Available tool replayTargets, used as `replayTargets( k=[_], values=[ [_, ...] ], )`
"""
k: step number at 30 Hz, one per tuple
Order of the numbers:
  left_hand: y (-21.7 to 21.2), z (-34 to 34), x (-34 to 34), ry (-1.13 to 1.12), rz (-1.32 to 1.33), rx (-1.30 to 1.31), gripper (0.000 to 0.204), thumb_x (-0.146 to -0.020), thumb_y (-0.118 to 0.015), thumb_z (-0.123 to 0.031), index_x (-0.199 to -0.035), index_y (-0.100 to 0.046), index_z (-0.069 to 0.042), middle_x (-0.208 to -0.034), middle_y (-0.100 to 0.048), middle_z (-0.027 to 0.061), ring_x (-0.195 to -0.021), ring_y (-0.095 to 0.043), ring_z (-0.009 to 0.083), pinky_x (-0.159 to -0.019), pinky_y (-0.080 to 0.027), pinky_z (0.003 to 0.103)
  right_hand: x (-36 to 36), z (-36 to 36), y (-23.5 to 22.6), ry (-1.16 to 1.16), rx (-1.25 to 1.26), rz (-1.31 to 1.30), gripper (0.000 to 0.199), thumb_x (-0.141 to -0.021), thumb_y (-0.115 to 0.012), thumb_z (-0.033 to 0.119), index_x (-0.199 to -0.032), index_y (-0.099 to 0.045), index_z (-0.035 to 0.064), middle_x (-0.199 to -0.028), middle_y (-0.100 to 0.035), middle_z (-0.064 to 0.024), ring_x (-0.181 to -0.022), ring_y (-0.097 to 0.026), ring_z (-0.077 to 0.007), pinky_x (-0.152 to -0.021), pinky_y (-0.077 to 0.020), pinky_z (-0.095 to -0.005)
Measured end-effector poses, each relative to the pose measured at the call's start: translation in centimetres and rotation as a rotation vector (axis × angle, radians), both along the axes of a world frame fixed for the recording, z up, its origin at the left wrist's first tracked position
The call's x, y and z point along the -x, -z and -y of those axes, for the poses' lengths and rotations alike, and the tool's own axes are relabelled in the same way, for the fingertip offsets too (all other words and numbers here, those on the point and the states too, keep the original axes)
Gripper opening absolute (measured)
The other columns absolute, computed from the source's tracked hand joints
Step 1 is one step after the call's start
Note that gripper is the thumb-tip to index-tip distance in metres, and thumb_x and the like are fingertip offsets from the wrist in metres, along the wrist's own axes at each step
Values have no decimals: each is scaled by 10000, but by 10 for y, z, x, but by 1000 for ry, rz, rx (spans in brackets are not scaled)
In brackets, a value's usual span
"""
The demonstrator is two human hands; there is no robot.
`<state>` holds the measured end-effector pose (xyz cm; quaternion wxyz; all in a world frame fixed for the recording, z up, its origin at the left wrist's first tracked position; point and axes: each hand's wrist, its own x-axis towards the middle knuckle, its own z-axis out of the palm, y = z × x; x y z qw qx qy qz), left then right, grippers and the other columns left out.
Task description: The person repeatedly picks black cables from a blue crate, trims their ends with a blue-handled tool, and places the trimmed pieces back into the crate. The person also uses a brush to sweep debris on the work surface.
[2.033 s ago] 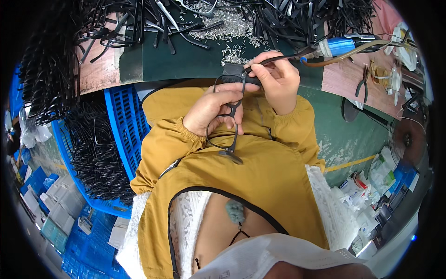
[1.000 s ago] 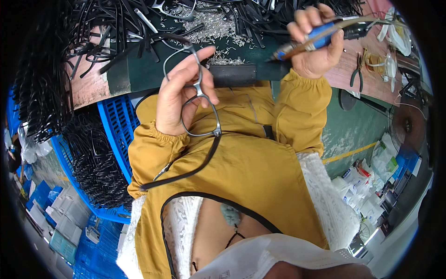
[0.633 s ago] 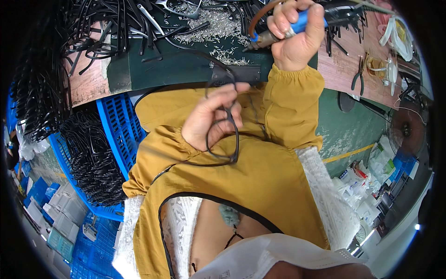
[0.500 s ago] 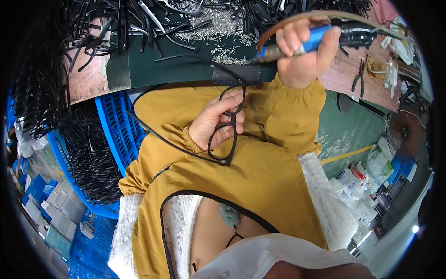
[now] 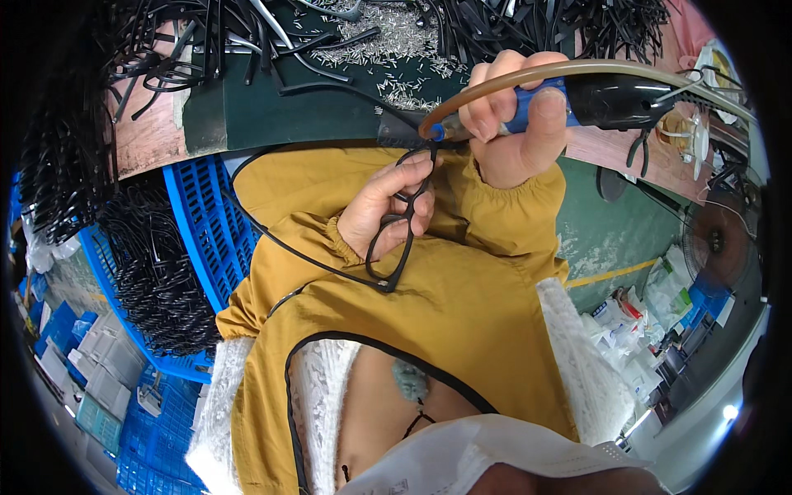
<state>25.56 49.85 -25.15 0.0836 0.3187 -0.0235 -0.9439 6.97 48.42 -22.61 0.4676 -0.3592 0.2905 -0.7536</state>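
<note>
Black plastic eyeglass frame (image 5: 402,216) was pinched in the left hand (image 5: 381,206), just below the right hand (image 5: 513,124), one temple arm trailing out past the left wrist. The right hand was closed around a blue-handled powered screwdriver (image 5: 569,95), its tip touching the frame's upper corner. Loose black frame parts (image 5: 206,33) and small metal pins (image 5: 388,37) lay on the desk (image 5: 280,111) beyond both hands; a blue crate (image 5: 202,223) stood left of the left hand.

Fingers of the right hand (image 5: 516,115) are covering the middle of the blue-handled power tool (image 5: 577,95), whose tip is too small to make out. The left hand (image 5: 384,206) is hiding part of the black glasses frame (image 5: 400,227).
</note>
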Motion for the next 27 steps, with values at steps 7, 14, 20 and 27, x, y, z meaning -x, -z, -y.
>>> replayTargets(
  k=[7,14,20,27],
  values=[
    [-7,1,1,61,108,81,342,-1023,-570,-359,-1273,-608,-128,-666,-567,47,-523,-533,176,-506,-408,285,17,28,-12,-144,84,190,293,-1048,-568,408,-1077,-535,118,-732,-509,-25,-536,-489,-123,-455,-363,-269],
    [-18,33,-17,-221,-197,224,539,-977,-456,-289,-1342,-577,88,-777,-575,75,-713,-636,222,-600,-511,283,35,95,6,-58,185,362,264,-1064,-572,389,-1002,-556,132,-714,-483,3,-489,-407,-96,-412,-305,-231],
    [-12,40,-3,-591,81,928,347,-894,-628,39,-1238,-583,23,-962,-574,54,-1044,-622,199,-885,-569,319,44,91,-1,115,14,71,260,-1068,-564,375,-999,-555,124,-718,-479,3,-496,-412,-93,-416,-313,-231],
    [1,-5,-10,-323,284,1638,171,-976,-561,52,-1125,-640,23,-1416,-572,305,-1311,-591,390,-1064,-479,399,26,54,-13,-207,-26,-24,351,-1025,-627,420,-1125,-497,110,-719,-466,0,-546,-470,-124,-468,-357,-259]
  ],
)
